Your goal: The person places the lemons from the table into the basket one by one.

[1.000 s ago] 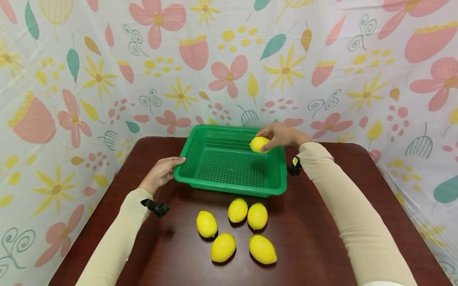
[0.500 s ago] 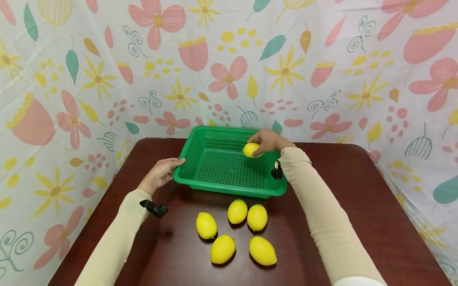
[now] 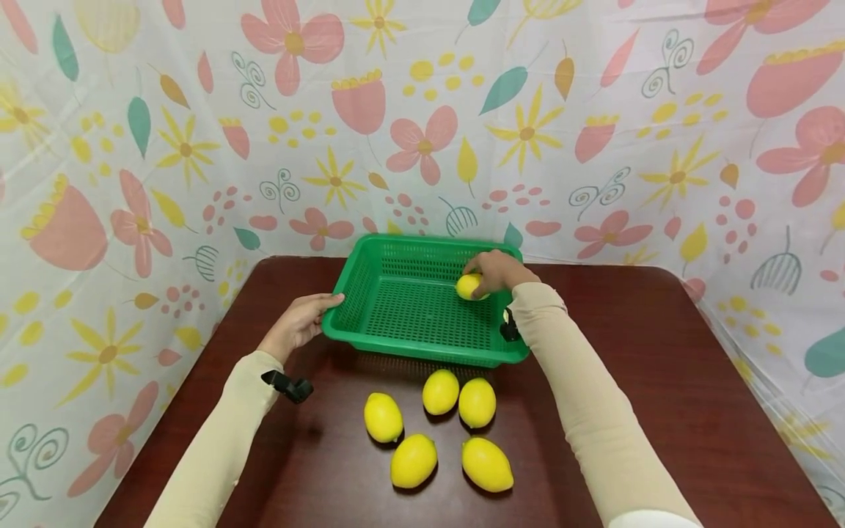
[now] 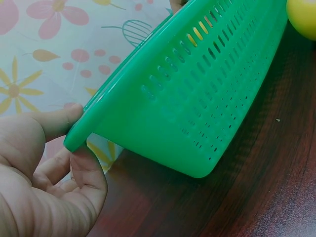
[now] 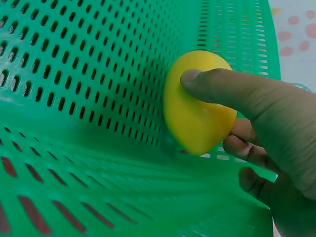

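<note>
My right hand (image 3: 495, 270) reaches into the green plastic basket (image 3: 422, 347) near its back right corner. It holds a yellow lemon (image 5: 197, 106), with the thumb across the fruit and the fingers behind it, close to the basket's slotted floor. On the other side, my left hand (image 3: 300, 323) pinches the basket's left rim; in the left wrist view the thumb of that hand (image 4: 49, 173) lies on top of the rim and fingers curl beneath. The rest of the basket's floor is bare.
Several lemons lie on the dark wooden table (image 3: 594, 411) in front of the basket: a left one (image 3: 383, 418), a front one (image 3: 414, 460) and a right one (image 3: 487, 464) among them. A flowered curtain (image 3: 422, 110) hangs behind the table.
My right hand has carried the lemon inward from the basket's right side and lowered it toward the back right corner. The left hand stays on the rim.
</note>
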A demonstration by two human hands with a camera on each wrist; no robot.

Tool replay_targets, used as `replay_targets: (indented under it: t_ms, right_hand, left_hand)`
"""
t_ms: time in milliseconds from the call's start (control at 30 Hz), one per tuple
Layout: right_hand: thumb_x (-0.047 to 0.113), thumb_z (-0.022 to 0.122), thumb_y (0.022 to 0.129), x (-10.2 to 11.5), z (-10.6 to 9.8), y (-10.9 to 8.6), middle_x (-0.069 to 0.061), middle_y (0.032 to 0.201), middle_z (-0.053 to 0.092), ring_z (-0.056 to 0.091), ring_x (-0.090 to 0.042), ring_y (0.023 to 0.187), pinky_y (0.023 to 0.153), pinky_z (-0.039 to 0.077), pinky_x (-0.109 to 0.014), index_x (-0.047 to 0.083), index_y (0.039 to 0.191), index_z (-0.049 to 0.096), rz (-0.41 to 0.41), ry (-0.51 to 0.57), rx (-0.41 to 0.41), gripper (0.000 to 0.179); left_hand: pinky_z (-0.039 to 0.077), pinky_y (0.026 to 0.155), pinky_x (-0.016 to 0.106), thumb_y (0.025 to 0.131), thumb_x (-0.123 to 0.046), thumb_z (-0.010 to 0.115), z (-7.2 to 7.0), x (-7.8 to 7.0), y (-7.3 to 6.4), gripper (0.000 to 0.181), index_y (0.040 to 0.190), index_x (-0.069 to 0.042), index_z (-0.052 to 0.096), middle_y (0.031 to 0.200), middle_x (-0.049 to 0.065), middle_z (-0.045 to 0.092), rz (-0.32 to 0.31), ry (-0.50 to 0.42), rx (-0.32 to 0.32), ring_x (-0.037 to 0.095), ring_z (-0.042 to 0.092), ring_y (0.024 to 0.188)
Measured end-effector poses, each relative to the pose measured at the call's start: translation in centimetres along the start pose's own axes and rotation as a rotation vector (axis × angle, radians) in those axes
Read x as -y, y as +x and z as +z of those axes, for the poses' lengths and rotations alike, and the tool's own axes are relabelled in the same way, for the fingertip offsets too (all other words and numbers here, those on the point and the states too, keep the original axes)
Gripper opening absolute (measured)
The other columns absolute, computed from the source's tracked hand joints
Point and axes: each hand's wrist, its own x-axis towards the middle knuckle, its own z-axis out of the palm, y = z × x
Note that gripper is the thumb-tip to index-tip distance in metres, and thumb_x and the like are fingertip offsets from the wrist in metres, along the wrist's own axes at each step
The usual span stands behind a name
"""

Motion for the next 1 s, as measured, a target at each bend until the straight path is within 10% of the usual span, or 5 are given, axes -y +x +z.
replay_targets:
  t_ms: [433, 700, 1000]
  right_hand:
    - [0.034, 0.075, 0.095, 0.1, -1.9, -2.9, -0.02, 0.134, 0.065, 0.06, -0.039, 0.125, 0.101, 0.05, -0.058, 0.007, 0.14, 0.062, -0.082, 0.181, -0.12, 0.054]
    - [0.035, 0.073, 0.098, 1.6, -3.6, -9.4, -0.011, 0.124, 0.071, 0.065, -0.033, 0.113, 0.092, 0.054, -0.053, 0.011, 0.132, 0.068, -0.161, 0.314, -0.308, 0.042]
    - [0.034, 0.075, 0.096, 4.4, -0.9, -18.0, 0.001, 0.108, 0.075, 0.064, -0.013, 0.088, 0.067, 0.053, -0.031, 0.02, 0.119, 0.073, -0.126, 0.387, -0.437, 0.027]
  left_hand:
    - [0.058, 0.074, 0.024, 0.104, -0.03, 0.063, 0.4, 0.3, 0.3, 0.052, 0.143, 0.004, 0.052, 0.094, -0.002, 0.068, -0.003, 0.024, 0.006, 0.007, 0.065, 0.075]
    - [0.058, 0.074, 0.025, 0.104, -0.029, 0.063, 0.4, 0.2, 0.2, 0.051, 0.142, 0.004, 0.053, 0.091, -0.003, 0.069, 0.007, 0.018, 0.006, 0.008, 0.067, 0.077]
    - [0.056, 0.073, 0.024, 0.104, -0.029, 0.063, 0.0, 0.1, 0.0, 0.054, 0.145, 0.003, 0.05, 0.087, -0.005, 0.067, 0.011, 0.014, 0.007, 0.007, 0.062, 0.072]
